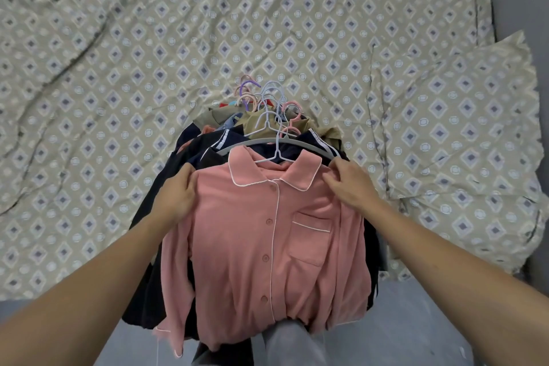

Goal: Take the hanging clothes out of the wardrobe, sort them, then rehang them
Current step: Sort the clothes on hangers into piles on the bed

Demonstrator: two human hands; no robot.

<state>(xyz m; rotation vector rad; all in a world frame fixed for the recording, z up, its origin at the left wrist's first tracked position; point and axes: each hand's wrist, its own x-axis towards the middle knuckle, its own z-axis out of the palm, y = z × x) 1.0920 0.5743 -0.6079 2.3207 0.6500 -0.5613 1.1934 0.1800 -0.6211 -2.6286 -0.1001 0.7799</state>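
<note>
A pile of hung clothes (261,187) lies at the near edge of the bed (118,53), hanger hooks (261,101) pointing inward. A pink shirt (267,241) tops it. The left hand (175,196) and right hand (350,184) each pinch 1 shoulder, fingers closed on the fabric.

- Premises: a bedroom in a home.
- Bed (208,24) fills most of the view, covered by a crumpled beige sheet with a repeating diamond print.
- Matching pillowcase (463,142) lies at its right edge.
- Pile of clothes (267,232) on mixed plastic hangers (267,104) rests at the bed's near edge.
- Grey floor (401,321) below.
</note>
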